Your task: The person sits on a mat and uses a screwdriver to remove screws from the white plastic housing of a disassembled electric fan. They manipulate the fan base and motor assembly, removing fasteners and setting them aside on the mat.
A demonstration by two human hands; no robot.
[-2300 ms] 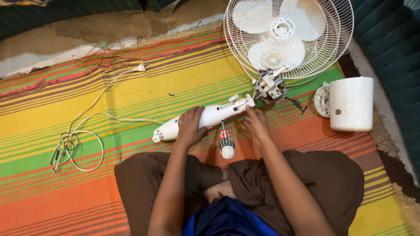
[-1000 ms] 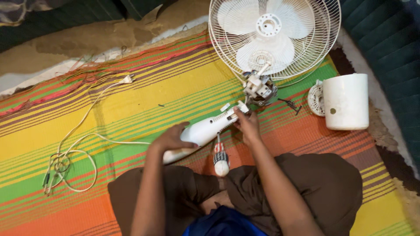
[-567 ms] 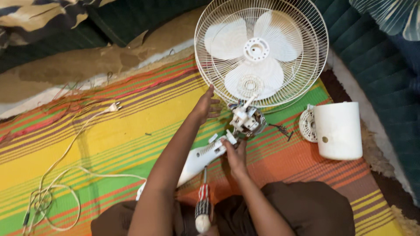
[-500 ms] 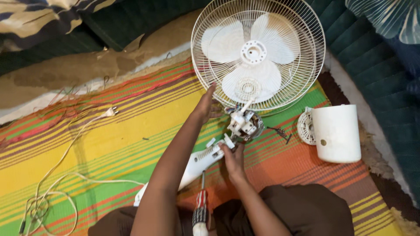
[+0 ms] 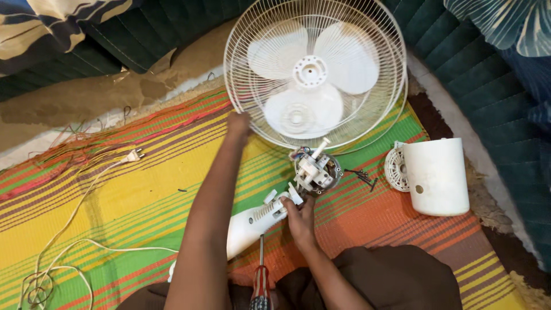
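The fan motor (image 5: 314, 171), bared with its shaft pointing up and far, is lying on the striped mat (image 5: 115, 189) just near the round wire fan cage (image 5: 313, 74). The right hand (image 5: 299, 215) is pinching the white neck housing (image 5: 255, 221) at the joint below the motor, fingers closed on it. The left hand (image 5: 238, 125) is reaching far, fingers curling onto the cage's near left rim.

Judging from this, the cage could tip or roll if pulled by one edge, and the loose screws (image 5: 361, 175) right of the motor could scatter into the mat. The screwdriver (image 5: 261, 281) is lying near the lap.

A white cylindrical motor cover (image 5: 436, 175) is lying to the right; no labels are readable.
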